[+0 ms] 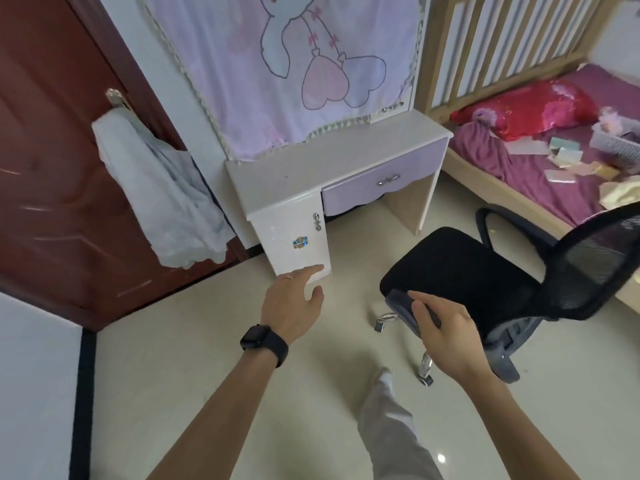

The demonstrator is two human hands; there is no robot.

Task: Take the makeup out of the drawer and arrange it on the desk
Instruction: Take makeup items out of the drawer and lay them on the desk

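White gloss covers the counter (304, 168), which stands against the far wall under a pink cloth (294, 64) printed with a rabbit. The purple drawer (412, 171) on its right half is closed, its bow-shaped handle (388, 180) untouched, so the makeup inside cannot be seen. On the left a small white cabinet door (294, 233) is also closed. The left hand (291, 303), with a black watch (265, 341) on its wrist, reaches toward that door with loose, spread fingers holding nothing. The right hand (446, 327) is open too, fingers relaxed near the front edge of a black mesh chair (460, 271) that stands near and right of the counter – contact cannot be told. A bed (540, 161) with purple sheets lies far right, and a dark red door (52, 150) with a white garment (162, 188) hanging on it is at left.
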